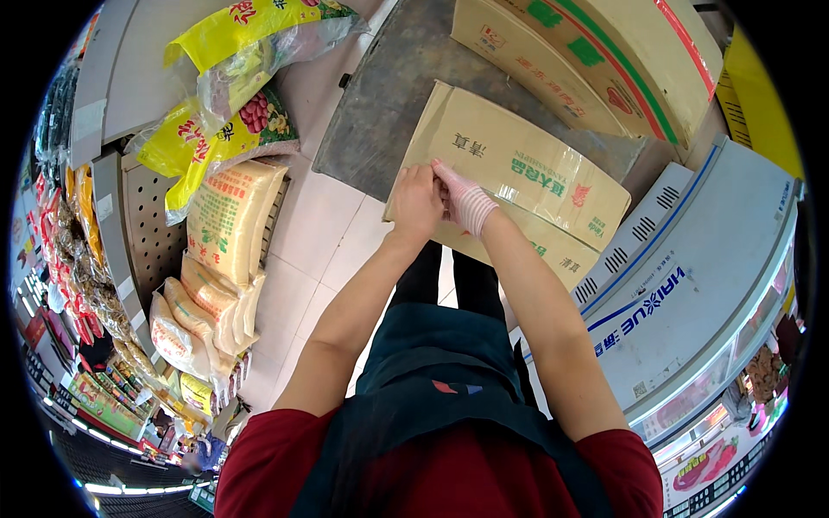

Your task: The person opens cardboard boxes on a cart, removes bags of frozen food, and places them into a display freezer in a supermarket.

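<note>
A brown cardboard box (484,125) with green and red print lies in front of me, partly over a dark worn platform. Above its near left edge my hands meet. My left hand (417,203) is bare, its fingers curled in against the other hand. A pink-and-white striped glove (473,205) covers my right hand (462,194), whose fingers are bent toward the left ones. What the fingers of either hand hold, if anything, is hidden between them. Whether they touch the box cannot be made out.
The dark platform (380,112) also bears larger upright cartons (553,60). A white chest freezer (691,250) stands at the right. Along the left are stacked sacks (226,216), yellow printed bags (250,112) and shelves of packaged goods. Pale floor tiles (302,233) run between.
</note>
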`<action>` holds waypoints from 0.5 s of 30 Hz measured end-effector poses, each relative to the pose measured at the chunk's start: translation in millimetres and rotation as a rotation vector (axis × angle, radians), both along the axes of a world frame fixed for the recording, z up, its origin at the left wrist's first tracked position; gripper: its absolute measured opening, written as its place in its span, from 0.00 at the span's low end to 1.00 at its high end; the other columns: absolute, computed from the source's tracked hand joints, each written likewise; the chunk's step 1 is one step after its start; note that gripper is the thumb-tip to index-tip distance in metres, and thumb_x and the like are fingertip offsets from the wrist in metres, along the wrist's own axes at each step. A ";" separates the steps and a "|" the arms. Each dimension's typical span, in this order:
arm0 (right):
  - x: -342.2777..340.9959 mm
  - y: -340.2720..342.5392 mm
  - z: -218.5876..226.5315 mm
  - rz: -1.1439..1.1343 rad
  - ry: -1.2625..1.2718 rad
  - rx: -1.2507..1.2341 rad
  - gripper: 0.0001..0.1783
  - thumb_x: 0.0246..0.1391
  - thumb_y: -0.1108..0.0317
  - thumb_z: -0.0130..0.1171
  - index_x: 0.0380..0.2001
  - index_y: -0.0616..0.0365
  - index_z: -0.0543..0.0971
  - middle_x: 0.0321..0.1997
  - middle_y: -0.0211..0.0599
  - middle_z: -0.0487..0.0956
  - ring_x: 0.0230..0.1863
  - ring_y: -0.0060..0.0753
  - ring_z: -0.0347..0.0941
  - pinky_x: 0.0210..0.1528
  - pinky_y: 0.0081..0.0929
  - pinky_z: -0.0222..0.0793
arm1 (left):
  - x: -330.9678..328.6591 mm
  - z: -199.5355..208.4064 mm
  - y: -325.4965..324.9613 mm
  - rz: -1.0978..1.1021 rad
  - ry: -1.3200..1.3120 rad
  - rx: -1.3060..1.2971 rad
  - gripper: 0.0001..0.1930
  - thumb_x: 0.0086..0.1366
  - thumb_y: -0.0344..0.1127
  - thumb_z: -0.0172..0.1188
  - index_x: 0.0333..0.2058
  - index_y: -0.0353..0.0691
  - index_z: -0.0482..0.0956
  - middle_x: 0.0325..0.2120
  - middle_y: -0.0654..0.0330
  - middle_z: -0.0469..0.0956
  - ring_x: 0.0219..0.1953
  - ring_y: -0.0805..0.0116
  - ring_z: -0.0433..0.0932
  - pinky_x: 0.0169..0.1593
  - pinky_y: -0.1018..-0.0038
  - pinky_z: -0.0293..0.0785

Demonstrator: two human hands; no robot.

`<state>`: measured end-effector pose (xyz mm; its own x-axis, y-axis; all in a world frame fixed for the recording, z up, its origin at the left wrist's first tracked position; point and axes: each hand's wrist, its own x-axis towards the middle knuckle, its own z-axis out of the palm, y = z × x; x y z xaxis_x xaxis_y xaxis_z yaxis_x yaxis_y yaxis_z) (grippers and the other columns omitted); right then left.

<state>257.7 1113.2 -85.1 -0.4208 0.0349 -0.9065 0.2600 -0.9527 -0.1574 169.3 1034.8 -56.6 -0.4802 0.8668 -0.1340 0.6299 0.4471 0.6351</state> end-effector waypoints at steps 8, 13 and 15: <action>-2.1 12.5 -8.0 0.292 -0.134 0.379 0.16 0.58 0.56 0.53 0.25 0.56 0.76 0.18 0.30 0.73 0.19 0.26 0.68 0.23 0.23 0.66 | -11.5 -21.8 -3.0 0.094 -0.098 -0.059 0.07 0.58 0.27 0.53 0.36 0.37 0.76 0.31 0.46 0.78 0.37 0.43 0.75 0.42 0.55 0.71; 16.2 13.4 2.8 0.107 -0.145 0.333 0.19 0.60 0.54 0.52 0.22 0.57 0.74 0.17 0.30 0.72 0.18 0.23 0.66 0.21 0.22 0.62 | 1.5 -41.0 -0.6 0.078 -0.226 -0.166 0.09 0.58 0.28 0.52 0.38 0.38 0.77 0.32 0.45 0.79 0.38 0.43 0.77 0.42 0.54 0.72; 30.3 11.9 8.3 0.082 -0.076 0.305 0.19 0.60 0.54 0.52 0.22 0.57 0.74 0.17 0.30 0.71 0.18 0.23 0.65 0.22 0.22 0.62 | 2.1 -37.9 1.6 0.060 -0.285 -0.254 0.11 0.58 0.28 0.53 0.40 0.40 0.78 0.35 0.46 0.79 0.39 0.45 0.78 0.43 0.58 0.73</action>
<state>288.0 1125.1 -76.9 -0.3647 0.2783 -0.8886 0.3562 -0.8400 -0.4092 171.5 1036.4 -94.5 -0.4412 0.7606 -0.4763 0.4121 0.6432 0.6453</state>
